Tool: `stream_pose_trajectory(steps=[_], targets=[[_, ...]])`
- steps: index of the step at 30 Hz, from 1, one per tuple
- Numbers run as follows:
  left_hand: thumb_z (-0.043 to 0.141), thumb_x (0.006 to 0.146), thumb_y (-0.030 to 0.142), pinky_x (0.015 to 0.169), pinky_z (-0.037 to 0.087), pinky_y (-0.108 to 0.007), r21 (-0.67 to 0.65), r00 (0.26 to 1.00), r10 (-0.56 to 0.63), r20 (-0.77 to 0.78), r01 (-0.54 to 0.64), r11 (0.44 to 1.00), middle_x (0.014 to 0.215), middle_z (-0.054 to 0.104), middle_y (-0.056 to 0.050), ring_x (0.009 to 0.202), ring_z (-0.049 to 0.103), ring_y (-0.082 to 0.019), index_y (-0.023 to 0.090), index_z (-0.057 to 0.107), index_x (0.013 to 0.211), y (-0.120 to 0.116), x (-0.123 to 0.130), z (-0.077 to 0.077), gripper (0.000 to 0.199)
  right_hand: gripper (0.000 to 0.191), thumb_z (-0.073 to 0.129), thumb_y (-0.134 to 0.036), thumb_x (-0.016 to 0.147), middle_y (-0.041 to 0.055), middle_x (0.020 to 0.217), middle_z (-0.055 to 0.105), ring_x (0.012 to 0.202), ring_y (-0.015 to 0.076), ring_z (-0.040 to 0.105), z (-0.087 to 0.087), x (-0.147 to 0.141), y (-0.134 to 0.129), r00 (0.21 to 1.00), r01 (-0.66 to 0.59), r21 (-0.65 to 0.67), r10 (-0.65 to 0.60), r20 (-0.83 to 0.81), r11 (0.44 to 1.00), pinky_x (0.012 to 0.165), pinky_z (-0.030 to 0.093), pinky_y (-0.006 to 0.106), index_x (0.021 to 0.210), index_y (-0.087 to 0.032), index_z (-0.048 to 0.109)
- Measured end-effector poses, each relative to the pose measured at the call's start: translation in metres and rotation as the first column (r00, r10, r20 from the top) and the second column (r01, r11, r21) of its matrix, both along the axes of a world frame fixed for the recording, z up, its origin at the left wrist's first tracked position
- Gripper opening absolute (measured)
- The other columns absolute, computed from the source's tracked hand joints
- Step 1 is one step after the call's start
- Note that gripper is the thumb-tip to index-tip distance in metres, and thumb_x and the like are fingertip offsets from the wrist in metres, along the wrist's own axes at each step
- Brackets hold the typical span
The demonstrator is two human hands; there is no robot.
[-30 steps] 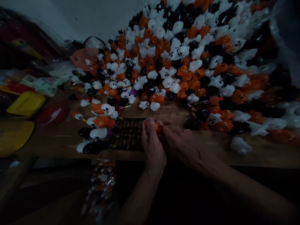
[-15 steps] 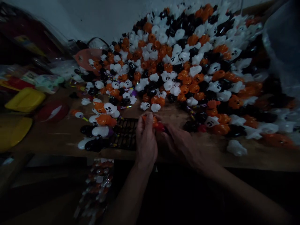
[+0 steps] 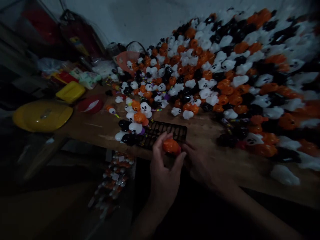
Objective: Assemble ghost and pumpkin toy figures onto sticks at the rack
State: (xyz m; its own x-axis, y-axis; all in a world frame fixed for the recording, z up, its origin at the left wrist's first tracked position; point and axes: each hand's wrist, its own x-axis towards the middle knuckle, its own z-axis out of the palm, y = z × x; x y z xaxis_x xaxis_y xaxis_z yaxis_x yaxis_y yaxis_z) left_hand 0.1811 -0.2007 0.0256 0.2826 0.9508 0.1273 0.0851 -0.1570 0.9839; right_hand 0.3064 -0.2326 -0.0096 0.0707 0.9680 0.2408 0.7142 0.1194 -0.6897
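An orange plastic pumpkin figure (image 3: 171, 146) is gripped between the thumb and fingers of my left hand (image 3: 165, 170), over the front edge of the table. My right hand (image 3: 198, 163) is closed at the figure's right end, beside a small red part; its fingertips are dark and partly hidden, so what they pinch is unclear. Just beyond both hands lies a black slotted rack (image 3: 178, 129). Along the rack's left end sit several figures, among them a white ghost (image 3: 145, 108), an orange pumpkin (image 3: 140, 118) and a black figure (image 3: 129, 139).
A large heap of white, orange and black figures (image 3: 205, 93) covers the back and right of the wooden table (image 3: 97, 133). Leftward are a red bowl (image 3: 90, 104), a yellow tray (image 3: 71, 92) and a yellow rounded thing (image 3: 42, 115). Packed figures (image 3: 113, 180) lie below the table edge.
The view has swung left, so the table things appear further right. My hands have come back toward the table edge, and more of the orange pumpkin figure and the rack shows.
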Motion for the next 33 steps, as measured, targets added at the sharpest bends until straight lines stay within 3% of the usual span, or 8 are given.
stream_pose_trajectory(steps=[2,5,8,14,21,26,33], targets=[[0.067,0.08,0.02,0.103,0.043,-0.033,0.024,0.994,0.105,-0.041,-0.104,0.994,0.132,0.053,-0.005,0.12,0.053,-0.02,0.03,0.047,0.127,0.0,-0.021,-0.002,0.052,0.013,0.044,-0.018,0.091,0.0069,0.093,0.061,0.078,0.0158,0.058,0.0,-0.009,0.009,0.995,0.01,0.028,-0.007,-0.098,1.0,0.067,0.047,0.027,0.093,-0.016,0.056],[0.058,0.086,0.022,0.088,0.051,-0.03,0.069,0.955,0.293,-0.043,-0.29,0.955,0.107,0.065,-0.003,0.097,0.064,-0.016,0.026,0.055,0.113,0.01,-0.058,-0.008,0.027,0.008,0.052,-0.022,0.089,0.0023,0.083,0.064,0.071,0.0141,0.059,0.007,-0.024,0.029,0.98,0.051,0.036,-0.043,-0.194,0.998,0.065,0.046,0.025,0.09,-0.018,0.059],[0.055,0.088,0.025,0.078,0.051,-0.026,0.083,0.902,0.413,-0.121,-0.406,0.91,0.09,0.067,0.0,0.082,0.065,-0.013,0.024,0.058,0.102,0.026,-0.084,-0.016,0.014,0.007,0.058,-0.023,0.086,0.0011,0.079,0.065,0.068,0.0142,0.059,0.01,-0.038,0.051,0.97,0.051,0.022,-0.044,-0.237,0.998,0.065,0.046,0.025,0.086,-0.018,0.063],[0.054,0.089,0.031,0.077,0.05,-0.027,0.063,0.897,0.331,-0.293,-0.327,0.943,0.089,0.068,-0.001,0.081,0.065,-0.014,0.024,0.062,0.101,0.037,-0.086,-0.028,0.017,0.011,0.056,-0.018,0.087,0.0024,0.08,0.068,0.073,0.0152,0.061,-0.007,-0.054,0.073,0.967,-0.028,0.082,0.048,-0.251,0.996,0.068,0.046,0.025,0.083,-0.018,0.066],[0.052,0.091,0.031,0.077,0.051,-0.026,0.044,0.94,0.241,-0.24,-0.238,0.97,0.089,0.069,0.001,0.082,0.067,-0.013,0.028,0.062,0.109,0.035,-0.081,-0.025,0.021,0.011,0.057,-0.02,0.086,0.0037,0.083,0.07,0.073,0.0168,0.063,-0.013,-0.052,0.072,0.976,-0.017,0.078,0.034,-0.217,0.997,0.067,0.047,0.027,0.088,-0.017,0.067],[0.052,0.09,0.03,0.074,0.053,-0.025,0.05,0.967,0.196,-0.161,-0.191,0.98,0.094,0.071,-0.002,0.079,0.068,-0.014,0.027,0.062,0.114,0.038,-0.07,-0.024,0.026,0.012,0.057,-0.022,0.086,0.0054,0.087,0.07,0.076,0.018,0.064,-0.017,-0.052,0.074,0.993,-0.035,0.111,0.047,-0.108,0.993,0.071,0.049,0.029,0.088,-0.017,0.068],[0.053,0.086,0.019,0.086,0.051,-0.031,0.112,0.932,0.287,-0.223,-0.268,0.957,0.103,0.07,-0.005,0.094,0.066,-0.017,0.022,0.061,0.112,0.033,-0.077,-0.053,0.027,0.014,0.058,-0.027,0.085,0.0069,0.086,0.07,0.078,0.0192,0.065,-0.026,-0.054,0.072,0.998,0.007,0.184,0.006,-0.069,0.983,0.075,0.05,0.032,0.089,-0.016,0.067]])
